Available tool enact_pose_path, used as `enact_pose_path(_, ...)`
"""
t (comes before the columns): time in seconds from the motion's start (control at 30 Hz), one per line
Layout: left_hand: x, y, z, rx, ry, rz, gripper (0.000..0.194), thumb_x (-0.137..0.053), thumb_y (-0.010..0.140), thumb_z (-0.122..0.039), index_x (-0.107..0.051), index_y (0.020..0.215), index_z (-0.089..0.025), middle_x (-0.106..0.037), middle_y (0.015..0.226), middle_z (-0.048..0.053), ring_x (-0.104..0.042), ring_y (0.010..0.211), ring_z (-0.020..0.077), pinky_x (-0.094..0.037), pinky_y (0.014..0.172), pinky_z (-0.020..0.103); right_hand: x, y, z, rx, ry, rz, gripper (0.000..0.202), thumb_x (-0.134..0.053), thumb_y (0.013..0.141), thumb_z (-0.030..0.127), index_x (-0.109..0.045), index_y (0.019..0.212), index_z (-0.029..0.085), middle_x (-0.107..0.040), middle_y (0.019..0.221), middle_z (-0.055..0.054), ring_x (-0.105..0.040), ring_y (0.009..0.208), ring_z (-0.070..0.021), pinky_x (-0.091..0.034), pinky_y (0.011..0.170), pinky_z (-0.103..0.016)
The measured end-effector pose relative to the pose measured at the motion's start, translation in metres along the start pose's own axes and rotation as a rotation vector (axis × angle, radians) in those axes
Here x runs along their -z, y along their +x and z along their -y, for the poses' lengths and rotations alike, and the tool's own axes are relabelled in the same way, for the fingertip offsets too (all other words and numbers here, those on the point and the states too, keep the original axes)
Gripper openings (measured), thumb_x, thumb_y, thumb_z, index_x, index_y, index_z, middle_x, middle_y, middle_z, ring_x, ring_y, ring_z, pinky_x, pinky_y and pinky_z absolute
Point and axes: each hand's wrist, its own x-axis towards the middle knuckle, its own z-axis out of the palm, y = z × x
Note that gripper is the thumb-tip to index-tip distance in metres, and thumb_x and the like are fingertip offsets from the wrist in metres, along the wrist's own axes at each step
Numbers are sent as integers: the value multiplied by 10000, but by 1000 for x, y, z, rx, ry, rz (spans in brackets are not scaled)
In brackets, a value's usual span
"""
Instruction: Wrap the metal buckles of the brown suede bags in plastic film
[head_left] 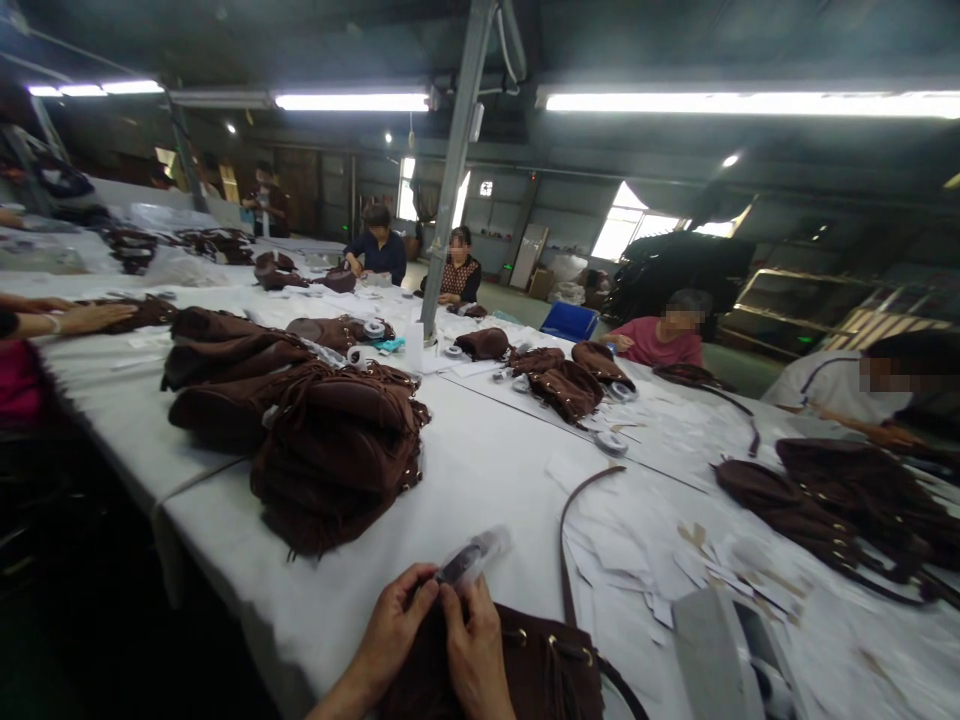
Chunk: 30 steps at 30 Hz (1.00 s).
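My left hand and my right hand meet at the near edge of the white table. Together they pinch a small clear plastic piece with something dark inside it. Under both hands lies a dark brown suede bag with brass eyelets. Its long brown strap curves away across the table. Which hand bears most of the plastic piece I cannot tell.
A tall heap of brown fringed bags sits left of centre. More bags lie at right among paper scraps, with tape rolls beyond. A grey box stands near right. Several people sit across the table; a steel post rises mid-table.
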Motion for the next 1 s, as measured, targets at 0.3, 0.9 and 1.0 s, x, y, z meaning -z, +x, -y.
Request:
enact_pose_path(0.3,-1,-2,-3,6,-1,35,396,-593,792,-507,-671,1019,-192,-692,1050,58,-569,1068,254,-430,973,354,-5,-3,-6,51,4,-15,217,-491,872,280,-652,1013,247,-631,1008,-64,-595,957,-220,-473,878,-331)
enact_pose_path(0.9,-6,-11,-11,-155,292,258,302,-473,893,-434,-644,791,-207,-562,823,42,-545,815,205,-421,762,271,66,53,44,-328,963,-462,450,-715,729,454,-558,1059,192,-642,674,24,-587,542,-107,-510,563,-251)
enact_pose_path(1.0,-5,-10,-5,-175,311,277,303,-460,896,-441,-643,813,-215,-554,808,34,-548,809,203,-419,756,265,80,56,54,-224,897,-534,452,-718,727,453,-526,1063,219,-604,636,59,-541,494,-88,-489,509,-226)
